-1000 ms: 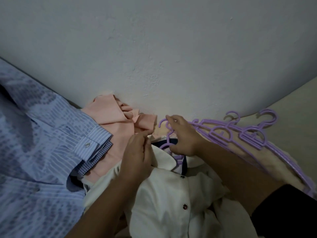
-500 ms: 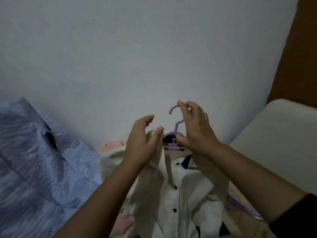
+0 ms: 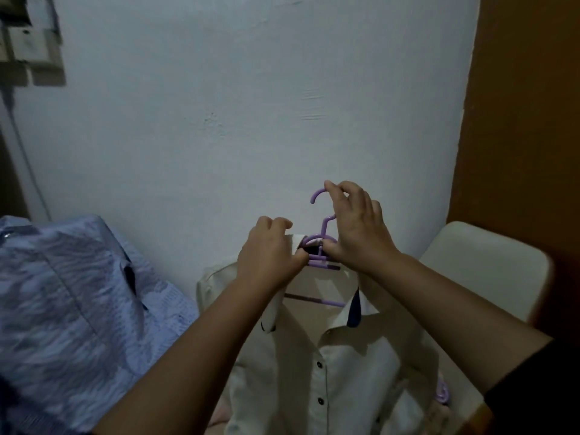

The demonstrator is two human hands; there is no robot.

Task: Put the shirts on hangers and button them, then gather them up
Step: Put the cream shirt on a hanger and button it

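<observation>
A white shirt with dark buttons hangs upright on a purple hanger, raised in front of the wall. My right hand grips the hanger, fingers at its hook and thumb at its neck. My left hand pinches the left side of the shirt's collar beside the hanger. The front placket looks closed at the visible buttons below the open collar. The hanger's shoulders are hidden inside the shirt.
A blue patterned shirt lies heaped at the left. A pale chair stands at the right, with another purple hanger below it. A brown door or panel runs up the right side.
Both hands lifted the white shirt on its hanger up from the pile and hold it higher against the wall. My left hand closed on the collar.
</observation>
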